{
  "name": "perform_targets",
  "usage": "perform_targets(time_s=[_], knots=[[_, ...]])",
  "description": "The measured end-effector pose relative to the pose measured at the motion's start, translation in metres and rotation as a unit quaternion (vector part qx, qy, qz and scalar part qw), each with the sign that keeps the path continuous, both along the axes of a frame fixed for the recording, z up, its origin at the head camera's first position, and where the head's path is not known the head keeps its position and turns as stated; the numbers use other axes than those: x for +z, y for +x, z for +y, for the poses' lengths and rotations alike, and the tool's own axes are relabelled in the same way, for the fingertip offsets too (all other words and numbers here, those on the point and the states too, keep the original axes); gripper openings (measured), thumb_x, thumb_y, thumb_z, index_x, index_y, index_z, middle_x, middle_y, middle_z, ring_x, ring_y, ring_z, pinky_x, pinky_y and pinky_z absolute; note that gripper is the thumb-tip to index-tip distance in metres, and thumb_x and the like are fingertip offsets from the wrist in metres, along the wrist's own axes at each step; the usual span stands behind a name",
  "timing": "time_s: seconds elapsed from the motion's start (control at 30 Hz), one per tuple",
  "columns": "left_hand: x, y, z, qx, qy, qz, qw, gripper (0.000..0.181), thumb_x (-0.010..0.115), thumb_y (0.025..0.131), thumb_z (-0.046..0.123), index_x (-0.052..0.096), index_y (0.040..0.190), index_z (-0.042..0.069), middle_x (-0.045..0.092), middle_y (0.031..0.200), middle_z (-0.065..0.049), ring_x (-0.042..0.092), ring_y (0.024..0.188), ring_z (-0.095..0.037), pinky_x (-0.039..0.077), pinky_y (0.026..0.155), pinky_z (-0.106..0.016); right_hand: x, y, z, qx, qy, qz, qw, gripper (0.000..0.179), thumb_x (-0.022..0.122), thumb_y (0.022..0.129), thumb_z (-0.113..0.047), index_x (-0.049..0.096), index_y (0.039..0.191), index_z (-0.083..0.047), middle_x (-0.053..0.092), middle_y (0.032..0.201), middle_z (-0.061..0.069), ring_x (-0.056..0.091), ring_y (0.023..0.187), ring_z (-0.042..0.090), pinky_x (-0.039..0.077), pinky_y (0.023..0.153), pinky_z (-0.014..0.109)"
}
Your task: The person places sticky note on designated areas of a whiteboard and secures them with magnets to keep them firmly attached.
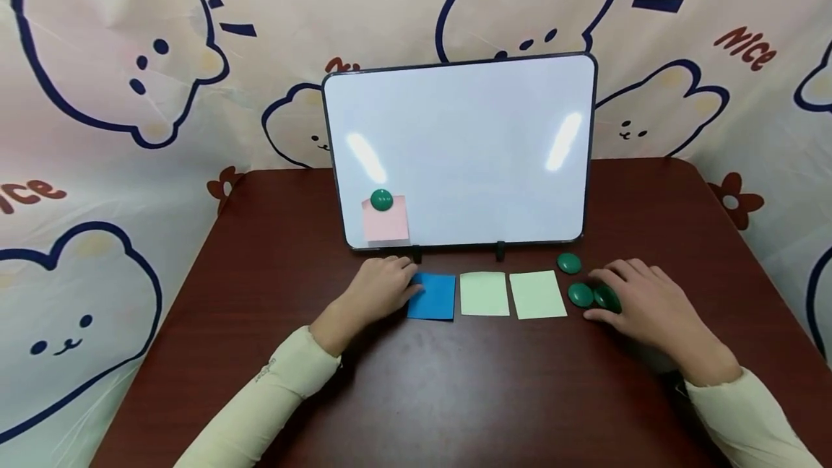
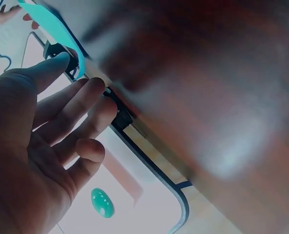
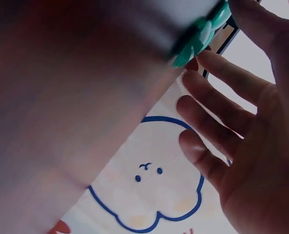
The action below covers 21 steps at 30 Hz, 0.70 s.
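Three green magnets dot the dark tabletop, cartoon-printed backdrop beyond.

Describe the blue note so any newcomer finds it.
Find the whiteboard on the dark table. In front of it, the blue note lies nearest the left hand, at one end of a row of three. It alone is blue, beside two pale green notes.

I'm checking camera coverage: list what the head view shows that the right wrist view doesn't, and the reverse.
Only the head view: the left hand, the blue square paper note and two pale green square paper notes.
Only the right wrist view: the palm side of the right hand.
Both: that hand, glossy green domed discs, the white dark-framed board, the dark reddish-brown tabletop and the bear-print backdrop.
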State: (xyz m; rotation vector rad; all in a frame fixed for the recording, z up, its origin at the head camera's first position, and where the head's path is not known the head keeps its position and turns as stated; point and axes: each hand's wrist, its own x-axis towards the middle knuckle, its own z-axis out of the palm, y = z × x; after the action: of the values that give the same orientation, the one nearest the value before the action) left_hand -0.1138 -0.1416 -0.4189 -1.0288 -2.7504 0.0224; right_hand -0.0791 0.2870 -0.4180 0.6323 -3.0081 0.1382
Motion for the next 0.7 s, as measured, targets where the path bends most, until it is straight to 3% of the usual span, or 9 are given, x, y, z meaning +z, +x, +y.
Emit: perform_targets(time_s=[0.23, 0.47, 0.7], knots=[[-0.003, -0.004, 0.004, 0.011, 0.013, -0.046, 0.9988, 0.031, 0.073, 0.091, 0.035, 0.074, 0.109, 0.010, 0.074, 0.096, -0.003, 0.070, 0.082, -0.016, 0.059, 0.070, -0.031, -0.006, 0.010, 0.019, -0.019, 0.014, -0.025, 0.9994, 0.055, 0.081, 0.079, -0.044, 0.067, 0.120, -0.010, 0.067, 0.110, 0.014, 0.058, 0.102, 0.034, 0.047, 0.085, 0.055], [-0.001, -0.008, 0.006, 0.026, 0.041, -0.072, 0.9962, 0.026, 0.075, 0.090, 0.028, 0.074, 0.107, 0.010, 0.074, 0.096, -0.003, 0.070, 0.082, -0.015, 0.059, 0.069, -0.031, -0.006, 0.003, 0.019, 0.022, 0.010, 0.007, 0.9997, 0.043, 0.081, 0.081, -0.033, 0.069, 0.113, -0.007, 0.068, 0.100, 0.009, 0.062, 0.090, 0.028, 0.050, 0.074, 0.047], [0.000, -0.009, 0.007, 0.037, 0.063, -0.107, 0.9915, 0.014, 0.074, 0.090, 0.016, 0.073, 0.102, 0.009, 0.073, 0.092, -0.004, 0.068, 0.078, -0.015, 0.059, 0.071, -0.031, -0.004, -0.001, 0.016, 0.043, -0.007, 0.015, 0.9990, 0.043, 0.082, 0.080, -0.027, 0.068, 0.112, -0.003, 0.066, 0.099, 0.011, 0.061, 0.088, 0.027, 0.053, 0.075, 0.049]])
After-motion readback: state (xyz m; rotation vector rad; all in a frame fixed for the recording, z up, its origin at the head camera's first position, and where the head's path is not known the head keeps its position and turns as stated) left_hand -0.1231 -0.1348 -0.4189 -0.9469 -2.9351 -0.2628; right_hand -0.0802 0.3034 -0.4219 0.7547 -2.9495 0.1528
